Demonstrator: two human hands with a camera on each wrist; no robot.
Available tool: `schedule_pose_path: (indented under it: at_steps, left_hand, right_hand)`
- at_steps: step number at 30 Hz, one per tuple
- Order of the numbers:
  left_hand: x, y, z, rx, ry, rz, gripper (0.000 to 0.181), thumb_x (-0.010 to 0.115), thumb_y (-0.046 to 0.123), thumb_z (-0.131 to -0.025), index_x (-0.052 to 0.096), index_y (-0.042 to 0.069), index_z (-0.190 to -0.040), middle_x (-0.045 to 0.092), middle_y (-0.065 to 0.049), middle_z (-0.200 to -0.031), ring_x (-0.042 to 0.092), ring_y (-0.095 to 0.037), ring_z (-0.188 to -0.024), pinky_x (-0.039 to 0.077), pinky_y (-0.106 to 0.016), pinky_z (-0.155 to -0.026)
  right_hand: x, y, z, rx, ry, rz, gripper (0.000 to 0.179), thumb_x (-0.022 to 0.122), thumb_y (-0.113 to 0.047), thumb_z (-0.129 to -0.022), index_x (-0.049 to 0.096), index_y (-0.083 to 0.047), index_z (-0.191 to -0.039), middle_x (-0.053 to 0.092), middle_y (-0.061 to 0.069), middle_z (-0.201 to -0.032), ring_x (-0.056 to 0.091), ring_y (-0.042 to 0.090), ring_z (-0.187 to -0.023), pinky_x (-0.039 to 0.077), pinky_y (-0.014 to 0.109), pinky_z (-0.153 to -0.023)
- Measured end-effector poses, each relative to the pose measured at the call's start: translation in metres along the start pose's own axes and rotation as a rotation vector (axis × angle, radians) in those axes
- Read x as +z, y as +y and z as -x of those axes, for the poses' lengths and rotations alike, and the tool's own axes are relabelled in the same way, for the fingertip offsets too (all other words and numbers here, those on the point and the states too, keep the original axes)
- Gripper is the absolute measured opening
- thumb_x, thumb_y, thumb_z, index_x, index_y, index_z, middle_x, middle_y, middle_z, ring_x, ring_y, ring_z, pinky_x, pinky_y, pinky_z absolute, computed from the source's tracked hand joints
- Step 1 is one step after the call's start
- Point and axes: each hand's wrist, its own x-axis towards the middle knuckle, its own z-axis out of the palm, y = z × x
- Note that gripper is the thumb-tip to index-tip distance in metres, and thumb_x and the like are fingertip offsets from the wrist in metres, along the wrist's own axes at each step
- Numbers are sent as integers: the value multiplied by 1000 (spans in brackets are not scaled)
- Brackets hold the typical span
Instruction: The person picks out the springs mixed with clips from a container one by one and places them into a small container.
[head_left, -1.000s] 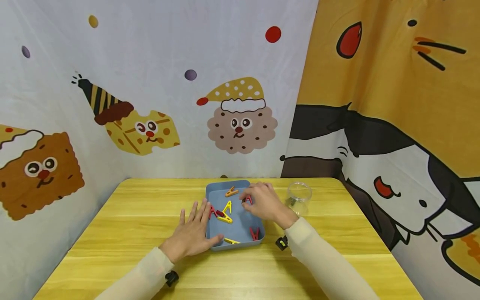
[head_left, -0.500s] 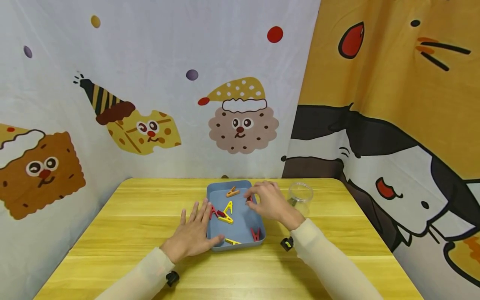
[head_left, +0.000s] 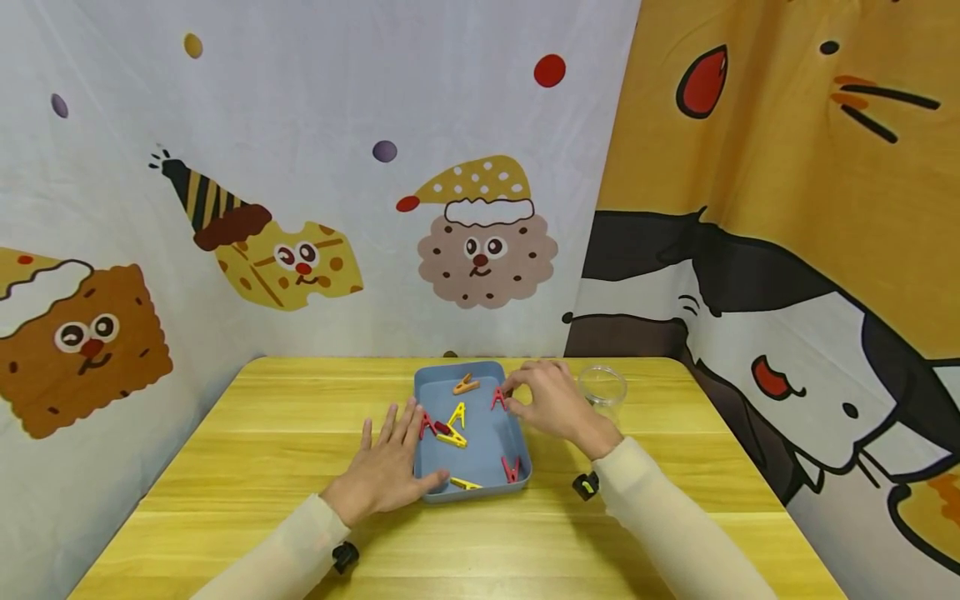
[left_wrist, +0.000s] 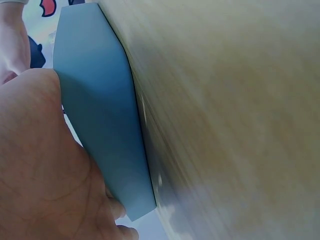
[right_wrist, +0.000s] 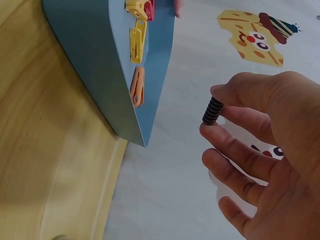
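Observation:
My right hand [head_left: 553,402] is at the right rim of the blue tray [head_left: 487,490]. Between thumb and index fingertip it pinches a short black coil spring [right_wrist: 213,111], seen in the right wrist view; in the head view the fingers hide it. Beside those fingertips lies a red clip [head_left: 498,398] in the tray. My left hand [head_left: 381,468] rests with straight, spread fingers along the tray's left side, thumb over the near rim. Other clips lie inside: an orange one [head_left: 466,383], several yellow ones [head_left: 452,437], and more red ones, such as one [head_left: 511,469] near the front.
A clear round jar [head_left: 602,385] stands to the right of the tray, partly behind my right hand. All of it is on a wooden table [head_left: 247,467], and a cloth with cartoon prints [head_left: 322,100] hangs behind.
My right hand has drawn rightward from over the tray to its right edge, uncovering the red clip there. The left hand has stayed in place.

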Motion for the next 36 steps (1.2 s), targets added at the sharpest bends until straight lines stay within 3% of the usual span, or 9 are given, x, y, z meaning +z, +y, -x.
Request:
schedule_pose_path:
  at_steps: [16,25,36]
  left_hand:
    - [1,-1,-2,-1,-3,-4,124,66,81,-105,15,4,-188,8,-16,-199,11,-50,-184,8,-87,-141]
    - [-1,0,-1,-1,1,1,123,68,80,-106,16,4,-187,8,-16,-198,11,-51,-183,8,-87,-140]
    - [0,0,-1,-2,-1,1,123,67,80,-106,16,3,-187,9,-17,-198,11,-51,-184,8,-87,-140]
  right_hand:
    - [-15,14,5,5,84,17,11,93,-19,-100,92,-23,-111,87,-7,-107,79,27,-113,51,71,-115]
    - [-23,24,8,28,88,3,11,92,-19,-101,92,-23,-112,88,-6,-112,76,31,-116,50,69,-112]
    - [-32,38,15,72,108,20,11,92,-21,-101,92,-22,-113,88,-3,-113,74,30,-109,52,65,-108]
